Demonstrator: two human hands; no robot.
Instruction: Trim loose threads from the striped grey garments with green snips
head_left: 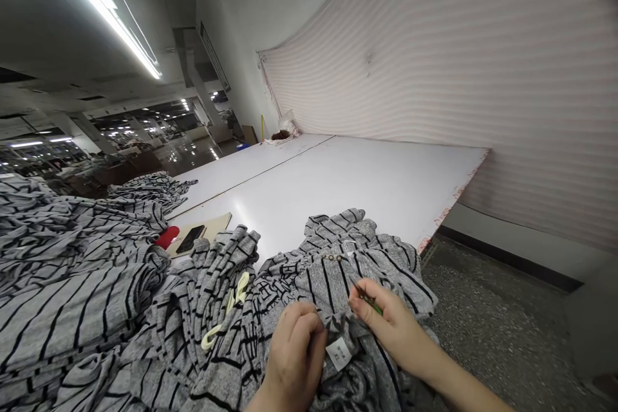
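A grey knit garment with black stripes (333, 283) lies bunched at the near end of the table, with several small round buttons (331, 257) along it. My left hand (295, 354) is closed on its fabric, fingers curled down. Beside those fingers a white size label (338, 354) marked XL sticks out. Between thumb and fingers of my right hand (386, 318) is a slim small tool with a green handle (371, 304), its thin dark tip pointing up and left over the garment. My fingers cover most of the tool, so its exact kind is unclear.
Piles of matching striped fabric (72, 296) fill the left side, with a pale yellow strip (226, 315) on them. A black phone (190, 239) rests on a beige board (217, 226) near a red item (167, 237). The white table (309, 174) stretches back beside a hanging striped sheet (410, 64).
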